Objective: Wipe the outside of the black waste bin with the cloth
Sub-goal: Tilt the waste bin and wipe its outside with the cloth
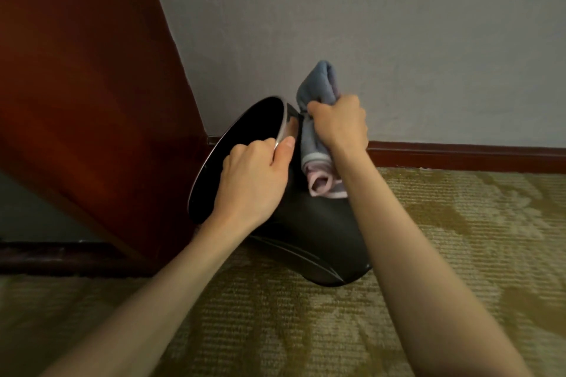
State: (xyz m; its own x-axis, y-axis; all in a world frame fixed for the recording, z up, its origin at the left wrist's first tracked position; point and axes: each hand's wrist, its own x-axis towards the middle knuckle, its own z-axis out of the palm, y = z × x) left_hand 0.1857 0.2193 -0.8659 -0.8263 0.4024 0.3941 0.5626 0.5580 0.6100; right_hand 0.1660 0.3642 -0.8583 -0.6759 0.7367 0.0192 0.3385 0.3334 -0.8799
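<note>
Left hand point(251, 184) pinches tilted bin point(318, 232) by its rim, right hand point(338, 124) fisted round soft cloth point(318, 86); bin probably light, slick-walled.

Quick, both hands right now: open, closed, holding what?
Left hand: closed on the rim of the tilted black waste bin.
Right hand: closed around the cloth, against the bin's outside.

Two bare forearms, left hand point(254, 180) and right hand point(340, 124) ungloved, no sleeves
</note>
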